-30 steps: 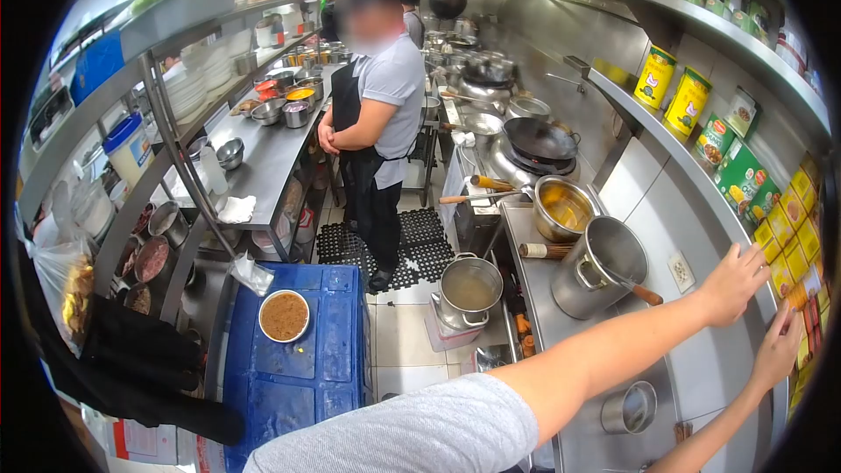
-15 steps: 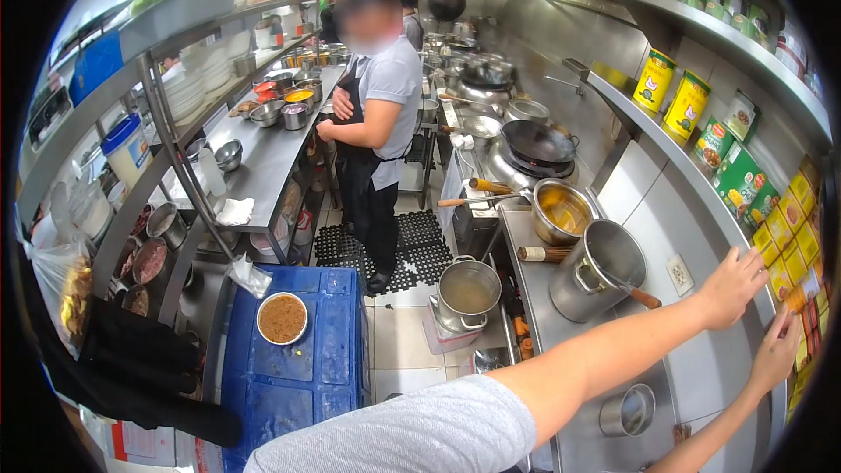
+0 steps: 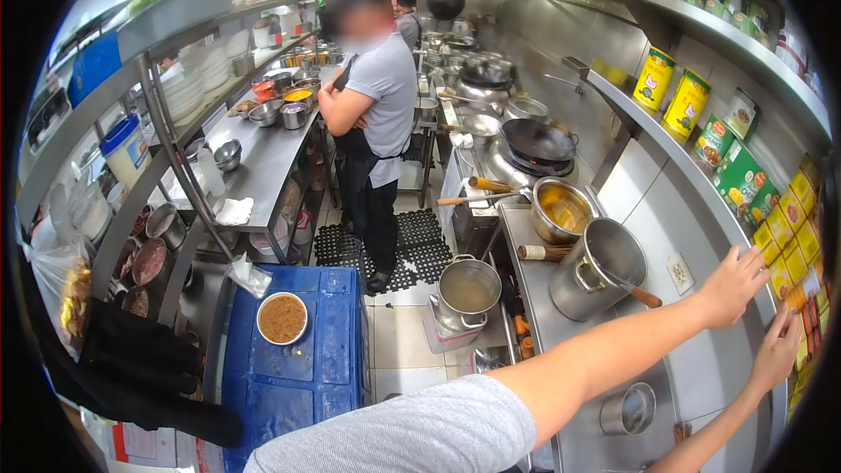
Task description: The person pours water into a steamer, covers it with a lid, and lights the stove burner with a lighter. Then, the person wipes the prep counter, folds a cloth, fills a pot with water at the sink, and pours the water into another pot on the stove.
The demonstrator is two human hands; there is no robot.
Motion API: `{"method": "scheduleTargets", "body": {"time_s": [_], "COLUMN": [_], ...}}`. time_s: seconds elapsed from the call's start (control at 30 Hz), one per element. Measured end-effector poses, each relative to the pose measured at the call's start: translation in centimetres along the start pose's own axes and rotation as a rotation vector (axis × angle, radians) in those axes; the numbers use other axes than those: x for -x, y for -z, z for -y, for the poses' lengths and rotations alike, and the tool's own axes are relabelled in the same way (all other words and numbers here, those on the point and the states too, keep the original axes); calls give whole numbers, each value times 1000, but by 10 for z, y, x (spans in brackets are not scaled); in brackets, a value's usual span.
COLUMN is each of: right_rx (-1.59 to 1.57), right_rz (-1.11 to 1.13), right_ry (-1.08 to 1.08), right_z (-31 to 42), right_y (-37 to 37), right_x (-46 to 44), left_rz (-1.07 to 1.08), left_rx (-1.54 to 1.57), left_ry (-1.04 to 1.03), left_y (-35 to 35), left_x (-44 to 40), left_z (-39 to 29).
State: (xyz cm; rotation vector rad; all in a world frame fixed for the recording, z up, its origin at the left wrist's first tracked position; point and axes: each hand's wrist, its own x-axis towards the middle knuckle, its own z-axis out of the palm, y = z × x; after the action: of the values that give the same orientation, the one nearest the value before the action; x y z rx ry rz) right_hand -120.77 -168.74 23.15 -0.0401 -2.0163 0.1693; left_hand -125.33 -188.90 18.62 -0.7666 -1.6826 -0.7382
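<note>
Lining the tiled wall (image 3: 632, 180), the shelf (image 3: 695, 172) (steel) bears yellow boxes (image 3: 792, 243).

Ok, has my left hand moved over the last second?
No, no clear shift: against the wall outlet, your left hand sits in the same place, beside the yellow boxes.

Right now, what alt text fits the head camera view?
A person's bare left hand and right hand are close to small yellow packages stacked on a steel shelf. Ahead, in a narrow kitchen aisle, someone in a grey shirt and black apron stands with arms folded; nearer, a round white bowl of brown food rests on a blue plastic surface.
</note>
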Motion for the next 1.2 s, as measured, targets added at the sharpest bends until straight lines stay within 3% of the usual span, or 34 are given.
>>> {"method": "scheduleTargets", "body": {"time_s": [1.2], "right_rx": [-70], "right_rz": [-41], "right_ry": [13], "right_z": [-13], "right_y": [-12], "right_x": [-1], "left_rz": [-34], "left_rx": [-12], "left_ry": [-30], "left_y": [-3], "left_x": [0], "left_z": [3]}}
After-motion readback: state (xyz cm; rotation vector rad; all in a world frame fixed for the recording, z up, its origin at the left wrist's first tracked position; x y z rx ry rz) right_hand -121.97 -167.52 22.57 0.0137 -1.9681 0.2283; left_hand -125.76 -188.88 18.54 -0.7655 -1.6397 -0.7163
